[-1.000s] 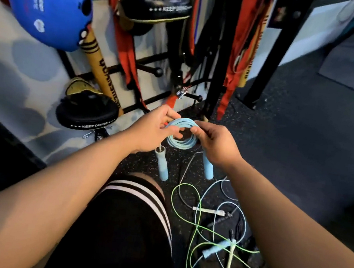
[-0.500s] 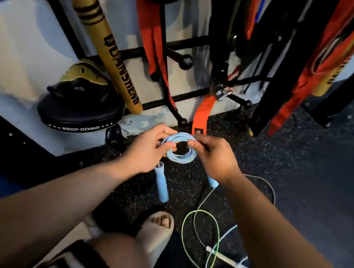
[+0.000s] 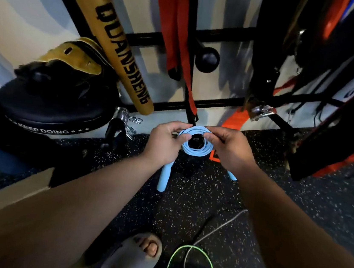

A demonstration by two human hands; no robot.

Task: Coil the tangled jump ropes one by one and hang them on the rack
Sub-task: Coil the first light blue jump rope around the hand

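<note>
Both hands pinch a coiled light-blue plastic jump rope [image 3: 196, 146], left hand [image 3: 163, 142] on its left side and right hand [image 3: 229, 147] on its right, above the speckled black rubber floor [image 3: 185, 206], just before the black metal wall rack [image 3: 215, 104].

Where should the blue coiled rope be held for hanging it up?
Probably pinch the blue coil across its stacked turns at the sides, as the left hand and right hand do: that keeps the loops together, the centre open, handles hanging below.
</note>
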